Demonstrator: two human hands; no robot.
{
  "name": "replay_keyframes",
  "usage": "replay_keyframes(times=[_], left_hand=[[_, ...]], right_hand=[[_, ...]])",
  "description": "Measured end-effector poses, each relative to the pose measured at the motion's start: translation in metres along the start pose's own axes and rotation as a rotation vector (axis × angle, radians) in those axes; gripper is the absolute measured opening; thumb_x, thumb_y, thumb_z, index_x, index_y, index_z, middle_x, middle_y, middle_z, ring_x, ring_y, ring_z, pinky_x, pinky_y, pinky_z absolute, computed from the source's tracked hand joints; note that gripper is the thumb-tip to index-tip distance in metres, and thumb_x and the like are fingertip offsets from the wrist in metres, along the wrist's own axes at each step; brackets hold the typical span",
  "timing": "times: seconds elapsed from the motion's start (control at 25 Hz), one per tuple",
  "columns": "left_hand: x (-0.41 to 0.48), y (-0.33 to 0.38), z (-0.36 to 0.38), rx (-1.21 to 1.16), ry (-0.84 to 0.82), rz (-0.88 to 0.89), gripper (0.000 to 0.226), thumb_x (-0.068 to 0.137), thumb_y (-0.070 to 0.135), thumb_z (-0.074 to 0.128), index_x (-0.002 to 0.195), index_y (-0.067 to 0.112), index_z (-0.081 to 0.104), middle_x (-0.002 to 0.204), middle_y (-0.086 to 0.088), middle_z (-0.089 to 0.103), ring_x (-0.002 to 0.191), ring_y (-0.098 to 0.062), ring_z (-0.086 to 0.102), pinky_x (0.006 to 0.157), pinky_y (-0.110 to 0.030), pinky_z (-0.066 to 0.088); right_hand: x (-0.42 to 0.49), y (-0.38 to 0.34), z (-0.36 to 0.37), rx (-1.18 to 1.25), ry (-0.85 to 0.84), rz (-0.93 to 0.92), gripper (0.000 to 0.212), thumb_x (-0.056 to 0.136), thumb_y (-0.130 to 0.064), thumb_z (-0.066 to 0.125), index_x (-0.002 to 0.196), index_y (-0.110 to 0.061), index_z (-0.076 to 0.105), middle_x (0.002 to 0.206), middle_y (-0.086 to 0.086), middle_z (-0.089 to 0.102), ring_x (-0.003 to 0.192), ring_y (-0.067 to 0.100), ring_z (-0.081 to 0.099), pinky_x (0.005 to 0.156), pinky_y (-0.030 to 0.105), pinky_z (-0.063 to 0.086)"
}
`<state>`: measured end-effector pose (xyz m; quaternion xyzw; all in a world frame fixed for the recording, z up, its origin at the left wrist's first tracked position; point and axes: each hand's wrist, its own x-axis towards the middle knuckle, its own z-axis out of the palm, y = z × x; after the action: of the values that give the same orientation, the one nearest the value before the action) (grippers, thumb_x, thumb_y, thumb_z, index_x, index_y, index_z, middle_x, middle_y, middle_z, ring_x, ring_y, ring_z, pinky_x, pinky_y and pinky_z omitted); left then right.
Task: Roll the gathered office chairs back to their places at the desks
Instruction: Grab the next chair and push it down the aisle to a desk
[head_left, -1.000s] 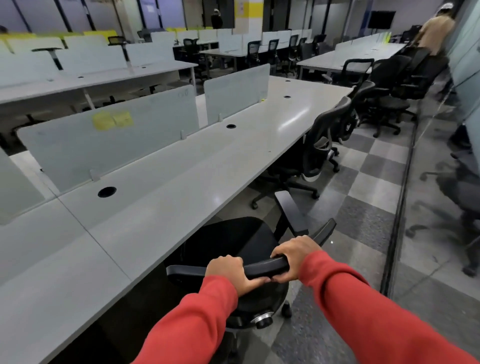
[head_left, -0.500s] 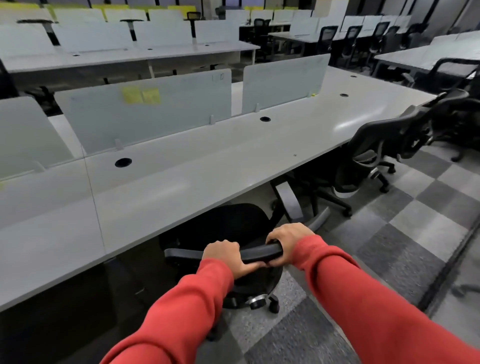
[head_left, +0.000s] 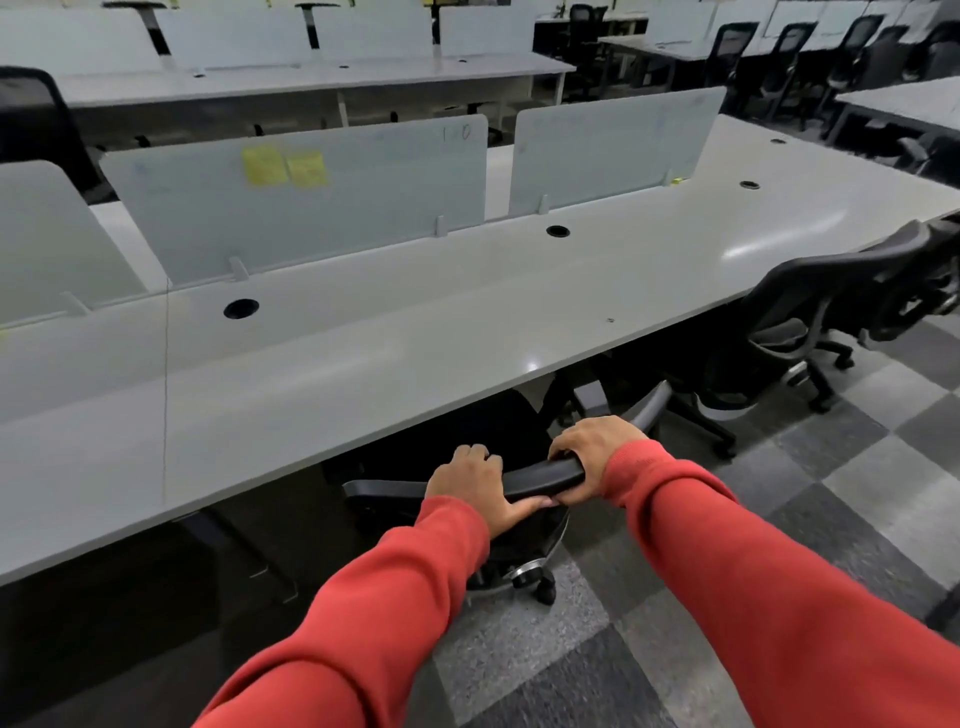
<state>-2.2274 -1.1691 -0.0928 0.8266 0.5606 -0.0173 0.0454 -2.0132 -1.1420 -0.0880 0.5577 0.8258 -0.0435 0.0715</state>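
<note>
Up at eleven o'clock, two yellow sticky notes (head_left: 284, 166) cling to a frosted divider panel (head_left: 363, 218) standing along the long grey surface (head_left: 363, 364). Down at six o'clock, the red-sleeved left grip (head_left: 470, 480) curls over the top rail of the black office chair (head_left: 540, 475), thumb lying along the near side. The chair's seat is tucked under the surface's edge, with one caster (head_left: 545, 590) showing on the checkered carpet (head_left: 857, 467). Just beside it, the right grip (head_left: 592, 447) wraps the same rail, the two thumbs close together. Out at three o'clock, a neighbouring chair (head_left: 810, 291) sits against the same surface.
</note>
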Motion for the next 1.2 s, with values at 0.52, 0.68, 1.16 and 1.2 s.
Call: replay_keyframes(times=[0.52,0.68,1.16,1.2], left_hand=[[0.074,0.079,-0.009,-0.017,-0.185,-0.313,0.086,0.070,0.092,0.034,0.103,0.019,0.066,0.105,-0.006,0.066,0.101,-0.031,0.062,0.080,-0.036,0.047],[0.083,0.082,-0.015,0.031,-0.172,-0.369,0.091,0.067,0.095,0.031,0.102,0.018,0.067,0.103,-0.006,0.067,0.098,-0.030,0.063,0.081,-0.036,0.047],[0.089,0.054,-0.007,-0.145,0.008,-0.364,0.096,0.062,0.094,0.041,0.124,0.023,0.060,0.118,0.002,0.065,0.109,-0.020,0.060,0.095,-0.036,0.047],[0.079,0.045,-0.008,-0.198,0.051,-0.352,0.093,0.068,0.089,0.042,0.130,0.022,0.056,0.126,0.002,0.061,0.117,-0.019,0.057,0.099,-0.034,0.044]], right_hand=[[0.060,0.118,-0.009,-0.102,0.011,-0.335,0.080,0.058,-0.089,0.042,0.108,-0.032,0.066,0.095,-0.012,0.067,0.091,0.014,0.062,0.081,0.033,0.050],[0.071,0.124,-0.007,-0.097,0.058,-0.370,0.075,0.058,-0.089,0.045,0.102,-0.033,0.067,0.089,-0.011,0.067,0.085,0.013,0.063,0.076,0.032,0.050],[0.091,0.114,-0.034,0.388,0.017,-0.392,0.064,0.082,-0.080,0.034,0.109,-0.034,0.070,0.100,-0.014,0.072,0.091,0.007,0.065,0.086,0.030,0.051],[0.095,0.102,-0.038,0.410,0.085,-0.401,0.061,0.086,-0.074,0.033,0.107,-0.031,0.071,0.101,-0.012,0.073,0.093,0.009,0.066,0.087,0.030,0.050]])
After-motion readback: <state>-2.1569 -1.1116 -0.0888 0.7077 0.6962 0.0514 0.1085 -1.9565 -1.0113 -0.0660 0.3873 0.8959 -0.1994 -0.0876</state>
